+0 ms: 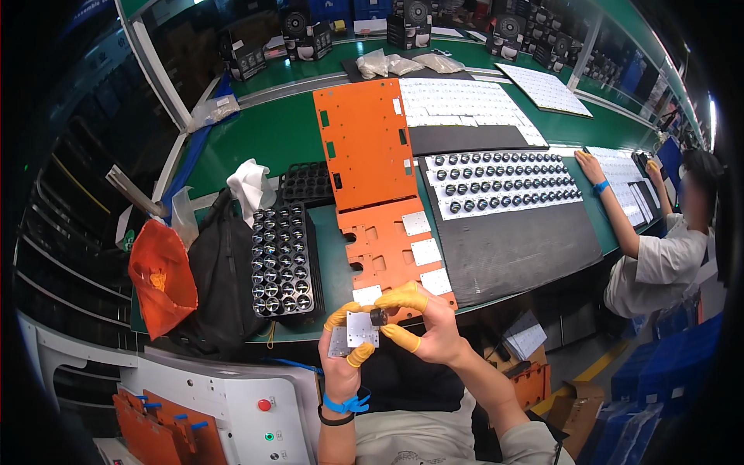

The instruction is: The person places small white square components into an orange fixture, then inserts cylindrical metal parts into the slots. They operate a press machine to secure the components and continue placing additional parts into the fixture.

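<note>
My left hand [341,368], in yellow finger cots, holds a silver square plate [361,333] with small holes; a second plate [339,341] shows beside it. Between the thumb and fingers of my right hand [425,322] is a short black cylindrical part [378,317], right against the plate's upper right edge. Both hands are just in front of an orange fixture [364,221], on which several similar square plates [425,252] lie. Left of it stands a black tray [314,298] filled with round black parts with shiny tops.
White panels with rows of round black parts [480,204] rest on a black mat [511,252]. An orange bag [163,279] and black cloth [213,279] are at left. A co-worker's arm [620,221] reaches across the bench at right. A machine panel [240,411] stands lower left.
</note>
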Tool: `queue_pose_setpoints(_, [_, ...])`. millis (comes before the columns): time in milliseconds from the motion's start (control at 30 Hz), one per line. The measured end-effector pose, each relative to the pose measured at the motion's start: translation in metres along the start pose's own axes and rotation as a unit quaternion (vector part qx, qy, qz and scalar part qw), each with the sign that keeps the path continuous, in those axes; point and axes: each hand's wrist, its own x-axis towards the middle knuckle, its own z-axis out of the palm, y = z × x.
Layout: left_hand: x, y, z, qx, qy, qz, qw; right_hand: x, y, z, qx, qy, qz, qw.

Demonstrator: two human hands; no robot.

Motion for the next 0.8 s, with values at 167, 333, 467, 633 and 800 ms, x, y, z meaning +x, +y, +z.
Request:
queue_pose_setpoints(167, [-0.001, 0.001, 0.003, 0.015, -0.012, 0.039, 0.999, -0.002, -0.004, -0.001, -0.003, -0.010, -0.012, 1.000])
queue_pose_setpoints(333, [-0.002, 0.000, 0.005, 0.021, -0.003, 0.077, 0.997, -0.003, -0.008, -0.003, 0.023, -0.051, 0.009, 0.998])
queue_pose_setpoints(467, [-0.003, -0.004, 0.002, 0.041, -0.004, 0.100, 0.994, -0.003, -0.011, 0.000, 0.053, -0.058, 0.040, 0.996])
queue_pose_setpoints(633, [-0.001, -0.004, 0.004, 0.028, 0.001, 0.090, 0.996, -0.003, -0.010, 0.000, 0.044, -0.068, 0.033, 0.996])
queue_pose_setpoints(800, [0.001, -0.005, 0.004, 0.058, 0.012, 0.092, 0.994, 0.001, -0.014, -0.003, -0.078, -0.076, -0.039, 0.993])
